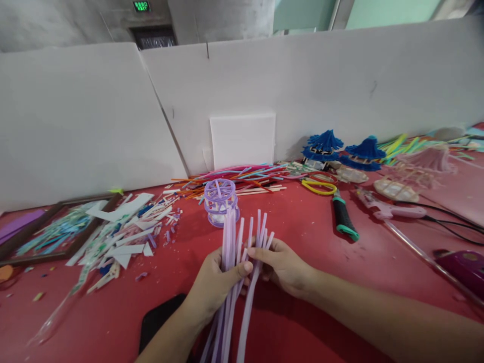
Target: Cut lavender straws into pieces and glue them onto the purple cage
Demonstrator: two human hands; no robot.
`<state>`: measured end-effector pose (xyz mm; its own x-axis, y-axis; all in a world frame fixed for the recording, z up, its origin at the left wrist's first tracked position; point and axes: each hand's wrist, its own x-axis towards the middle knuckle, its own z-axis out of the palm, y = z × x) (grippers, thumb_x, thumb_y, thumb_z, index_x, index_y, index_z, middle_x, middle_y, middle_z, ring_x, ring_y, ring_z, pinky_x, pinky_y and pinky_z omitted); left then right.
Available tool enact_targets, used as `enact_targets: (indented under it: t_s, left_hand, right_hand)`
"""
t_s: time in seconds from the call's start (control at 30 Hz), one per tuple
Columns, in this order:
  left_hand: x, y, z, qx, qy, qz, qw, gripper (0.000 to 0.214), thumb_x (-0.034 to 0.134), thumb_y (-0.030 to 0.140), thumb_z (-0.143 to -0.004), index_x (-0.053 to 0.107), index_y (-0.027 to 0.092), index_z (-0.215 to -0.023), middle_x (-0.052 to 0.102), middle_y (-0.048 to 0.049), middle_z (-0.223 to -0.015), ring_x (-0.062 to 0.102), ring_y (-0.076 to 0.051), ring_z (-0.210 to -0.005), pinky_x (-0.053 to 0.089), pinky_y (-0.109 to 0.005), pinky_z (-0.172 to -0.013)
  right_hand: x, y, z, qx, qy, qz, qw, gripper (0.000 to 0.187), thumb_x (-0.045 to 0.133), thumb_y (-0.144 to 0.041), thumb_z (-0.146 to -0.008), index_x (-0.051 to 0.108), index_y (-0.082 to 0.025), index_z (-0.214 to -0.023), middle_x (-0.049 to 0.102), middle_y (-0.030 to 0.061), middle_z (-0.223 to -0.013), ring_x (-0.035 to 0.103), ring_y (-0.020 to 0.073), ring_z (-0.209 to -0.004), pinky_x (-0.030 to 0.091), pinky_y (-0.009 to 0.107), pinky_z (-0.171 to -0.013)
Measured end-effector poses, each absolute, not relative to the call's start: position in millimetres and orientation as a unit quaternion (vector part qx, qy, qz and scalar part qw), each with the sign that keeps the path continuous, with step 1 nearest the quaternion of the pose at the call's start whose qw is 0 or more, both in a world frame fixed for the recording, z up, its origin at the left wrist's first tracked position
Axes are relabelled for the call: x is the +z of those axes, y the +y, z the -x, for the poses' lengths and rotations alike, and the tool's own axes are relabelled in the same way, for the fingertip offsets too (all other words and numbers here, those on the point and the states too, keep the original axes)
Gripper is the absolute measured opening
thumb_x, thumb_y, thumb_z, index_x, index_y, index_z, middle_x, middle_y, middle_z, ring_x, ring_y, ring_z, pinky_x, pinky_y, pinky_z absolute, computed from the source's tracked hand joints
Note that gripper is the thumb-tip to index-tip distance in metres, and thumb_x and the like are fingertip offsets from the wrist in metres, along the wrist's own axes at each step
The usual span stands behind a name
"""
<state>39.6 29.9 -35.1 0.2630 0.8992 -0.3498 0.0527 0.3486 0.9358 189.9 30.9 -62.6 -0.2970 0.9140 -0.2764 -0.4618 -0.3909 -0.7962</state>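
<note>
Red tabletop [317, 227] spread before white panels [321, 91]. Your left hand [214, 285] was wrapped around lilac strips [229, 242], and your right hand [282, 267] pinched several of them; these seemed not yet worked, whereas the purple frame [220, 205] just beyond seemed already assembled.

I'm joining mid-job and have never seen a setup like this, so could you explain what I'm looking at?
There is no machine here: each grip is a person's bare hand. The single picture comes from a camera worn on that person's head, looking forward and down. The left grip holds a bundle of lilac strips; the right grip has a few more between its fingers. Beyond them, on the red table, stands a round lilac frame. Paper scraps lie to the left; a pink glue gun lies to the right.
</note>
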Motion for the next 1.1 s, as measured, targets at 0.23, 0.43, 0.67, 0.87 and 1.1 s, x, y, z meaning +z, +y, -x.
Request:
enact_targets:
  t_s: [0.23, 0.43, 0.67, 0.87, 1.1]
  left_hand:
    - [-39.6, 34.0, -38.3, 0.353, 0.496, -0.460, 0.646, 0.040, 0.070, 0.054, -0.068, 0.060, 0.015, -0.069, 0.063, 0.0013, -0.057, 0.057, -0.012, -0.052, 0.047, -0.024, -0.055]
    - [-47.6, 35.5, -41.5, 0.405, 0.491, -0.384, 0.669, 0.048, 0.068, 0.064, -0.064, 0.052, 0.019, -0.067, 0.046, 0.0092, -0.041, 0.039, -0.006, -0.032, 0.039, -0.019, -0.037]
    - [53.9, 44.0, -12.8, 0.466, 0.415, -0.376, 0.685, 0.033, 0.064, 0.052, -0.076, 0.054, 0.020, -0.078, 0.033, 0.0107, -0.048, 0.018, -0.002, -0.034, 0.018, -0.012, -0.029]
    - [168.0, 122.0, -28.6, 0.545, 0.392, -0.654, 0.348, 0.020, 0.037, 0.034, -0.097, 0.048, 0.020, -0.088, 0.030, 0.0100, -0.052, 0.028, -0.002, -0.037, 0.028, -0.015, -0.041]
    - [153.5, 230.9, -99.7, 0.141, 0.429, -0.891, -0.040, 0.023, 0.056, 0.028, -0.088, 0.059, 0.015, -0.106, 0.062, -0.0048, -0.097, 0.059, -0.020, -0.095, 0.046, -0.038, -0.087]
  right_hand:
    - [-66.2, 32.6, -188.0, 0.754, -0.270, 0.373, 0.468, 0.045, 0.074, -0.057, -0.064, 0.055, -0.017, -0.070, 0.057, -0.0039, -0.050, 0.050, 0.0079, -0.042, 0.028, 0.018, -0.036]
    - [-66.1, 32.1, -186.3, 0.772, -0.289, 0.337, 0.455, 0.051, 0.072, -0.062, -0.063, 0.049, -0.017, -0.059, 0.055, -0.0039, -0.049, 0.043, 0.0065, -0.035, 0.027, 0.019, -0.031]
    - [-65.0, 34.4, -186.6, 0.811, -0.261, 0.249, 0.460, 0.055, 0.067, -0.064, -0.070, 0.039, -0.019, -0.053, 0.048, -0.0053, -0.039, 0.060, 0.0149, -0.050, 0.045, 0.026, -0.055]
    - [-63.7, 33.2, -188.9, 0.834, -0.190, 0.220, 0.469, 0.047, 0.068, -0.057, -0.074, 0.043, -0.019, -0.061, 0.036, -0.0127, -0.038, 0.028, 0.0042, -0.033, 0.042, 0.025, -0.050]
    - [-67.6, 41.5, -193.6, 0.846, -0.143, 0.170, 0.484, 0.045, 0.061, -0.057, -0.079, 0.051, -0.018, -0.059, 0.032, -0.0102, -0.038, 0.023, 0.0054, -0.037, 0.032, 0.022, -0.046]
